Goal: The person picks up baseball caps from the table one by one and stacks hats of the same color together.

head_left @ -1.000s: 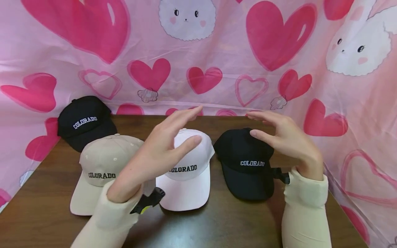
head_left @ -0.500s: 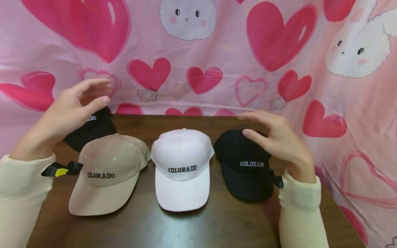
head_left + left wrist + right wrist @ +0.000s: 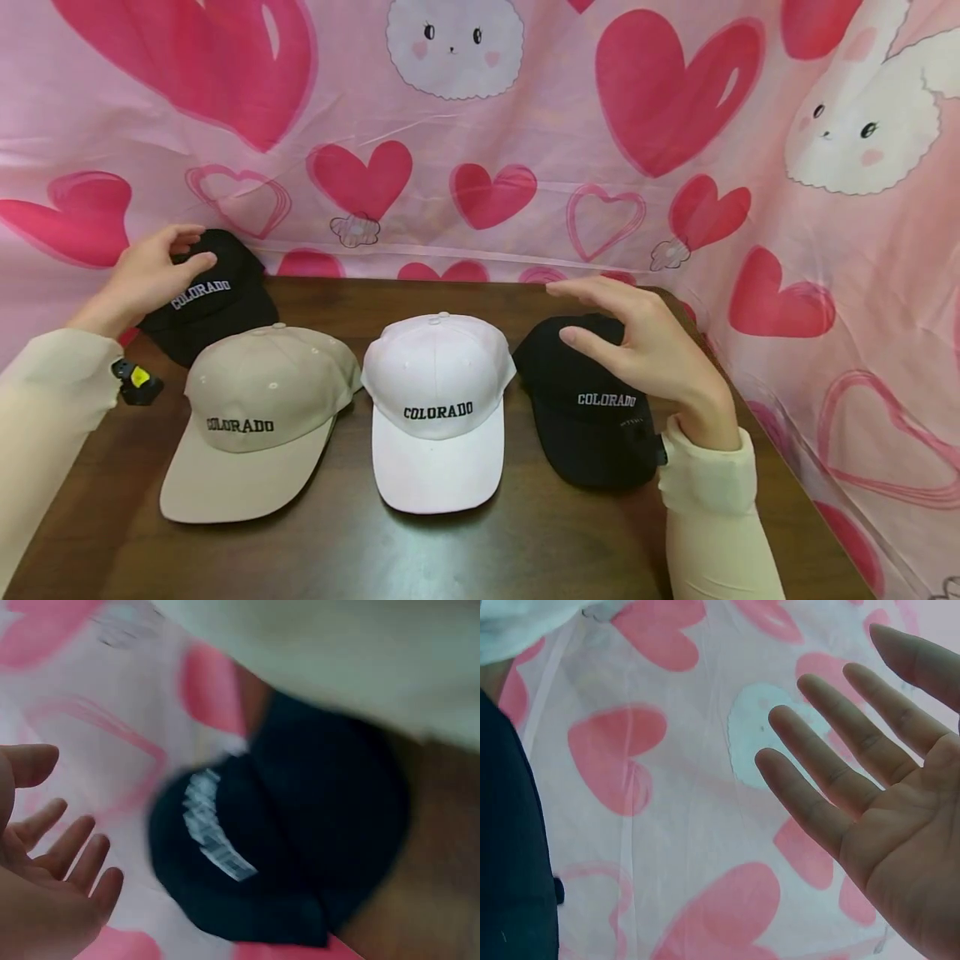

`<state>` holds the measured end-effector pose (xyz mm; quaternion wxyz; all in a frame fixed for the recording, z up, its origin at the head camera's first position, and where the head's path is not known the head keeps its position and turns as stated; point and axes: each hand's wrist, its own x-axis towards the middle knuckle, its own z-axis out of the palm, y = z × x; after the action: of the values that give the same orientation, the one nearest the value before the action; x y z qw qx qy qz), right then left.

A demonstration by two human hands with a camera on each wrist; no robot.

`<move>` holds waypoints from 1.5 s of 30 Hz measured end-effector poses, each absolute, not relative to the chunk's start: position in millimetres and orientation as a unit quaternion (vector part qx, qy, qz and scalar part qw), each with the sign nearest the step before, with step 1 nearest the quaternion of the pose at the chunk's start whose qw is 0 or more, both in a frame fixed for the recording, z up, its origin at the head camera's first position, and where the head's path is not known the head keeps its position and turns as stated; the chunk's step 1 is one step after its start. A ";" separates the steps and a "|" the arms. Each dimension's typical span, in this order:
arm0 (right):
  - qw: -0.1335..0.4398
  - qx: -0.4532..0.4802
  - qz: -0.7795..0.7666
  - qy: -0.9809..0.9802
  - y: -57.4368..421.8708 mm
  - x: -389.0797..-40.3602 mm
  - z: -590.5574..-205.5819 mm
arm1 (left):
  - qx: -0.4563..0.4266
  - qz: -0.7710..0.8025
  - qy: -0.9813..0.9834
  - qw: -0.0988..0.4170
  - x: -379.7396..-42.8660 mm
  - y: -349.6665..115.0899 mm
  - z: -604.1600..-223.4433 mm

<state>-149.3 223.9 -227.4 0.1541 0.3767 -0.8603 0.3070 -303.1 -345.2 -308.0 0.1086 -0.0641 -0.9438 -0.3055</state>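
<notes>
My left hand (image 3: 153, 273) hovers at the crown of the far-left black cap (image 3: 217, 312), overlapping it in the head view. In the left wrist view its fingers (image 3: 71, 851) are spread and loosely bent beside the black cap (image 3: 277, 832), with a gap between. On the right, my right hand (image 3: 637, 337) is held above the other black cap (image 3: 592, 442), thumb apart from straight fingers. The right wrist view shows that palm with nothing in it and the fingers (image 3: 817, 799) extended; the black cap (image 3: 514, 847) fills the left edge.
Between the hands, a beige cap (image 3: 262, 383) and a white cap (image 3: 438, 375) sit on the brown wooden table (image 3: 375, 550), brims toward me. All the caps read COLORADO. A pink heart-print cloth (image 3: 480, 125) hangs behind the table and along its sides.
My left hand has swung from over the beige and white caps to the far-left black cap, then dropped lower beside its crown. The right hand has drifted slightly left.
</notes>
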 end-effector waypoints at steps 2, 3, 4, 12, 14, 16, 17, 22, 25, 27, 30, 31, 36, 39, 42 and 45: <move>0.150 0.395 0.303 -0.854 222.5 -155.8 -234.9 | -0.061 -0.284 -0.951 0.107 -309.9 -356.8 -317.4; 0.147 0.404 0.298 -0.852 221.5 -159.4 -239.0 | -0.061 -0.279 -0.952 0.108 -312.9 -362.5 -321.6; 0.143 0.412 0.297 -0.850 218.2 -159.6 -240.0 | -0.055 -0.271 -0.955 0.108 -314.8 -367.9 -325.6; 0.125 0.445 0.284 -0.840 206.5 -164.6 -251.7 | 0.004 -0.268 -0.959 0.094 -318.0 -396.1 -345.1; 0.115 0.450 0.278 -0.841 208.2 -167.9 -257.1 | 0.010 -0.267 -0.959 0.095 -318.4 -399.4 -347.7; 0.102 0.453 0.273 -0.843 208.3 -168.6 -260.1 | 0.017 -0.267 -0.959 0.095 -319.0 -402.4 -349.9; 0.095 0.454 0.271 -0.844 208.0 -168.7 -261.3 | 0.021 -0.269 -0.958 0.094 -319.3 -403.6 -350.7; 0.065 0.441 0.258 -0.857 203.4 -168.3 -265.8 | 0.034 -0.279 -0.957 0.075 -318.4 -408.7 -353.3; 0.051 0.433 0.250 -0.864 199.3 -169.1 -268.4 | 0.034 -0.265 -0.962 0.065 -317.7 -409.8 -354.5; 0.048 0.431 0.243 -0.868 197.2 -169.8 -269.8 | 0.032 -0.247 -0.967 0.057 -317.7 -409.9 -355.5; 0.049 0.429 0.239 -0.870 195.7 -170.2 -271.1 | 0.025 -0.235 -0.970 0.053 -318.7 -409.3 -357.1; 0.050 0.428 0.238 -0.871 195.6 -170.2 -271.4 | 0.023 -0.237 -0.970 0.049 -319.1 -409.2 -357.8; 0.050 0.427 0.237 -0.871 196.1 -169.8 -271.9 | 0.030 -0.277 -0.960 0.025 -321.1 -409.0 -362.1; 0.048 0.431 0.236 -0.870 196.1 -170.4 -272.2 | 0.035 -0.315 -0.948 0.017 -322.8 -409.0 -363.5; 0.047 0.431 0.232 -0.870 194.8 -171.4 -272.5 | 0.025 -0.340 -0.940 0.000 -325.4 -412.1 -362.8; 0.047 0.431 0.231 -0.871 194.5 -172.4 -273.1 | 0.012 -0.341 -0.939 -0.040 -327.5 -416.5 -359.8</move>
<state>-172.4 194.5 -273.1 0.0470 0.4307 -0.8712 0.2308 -327.5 -416.5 -359.8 -0.0399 0.0125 -0.9390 -0.3414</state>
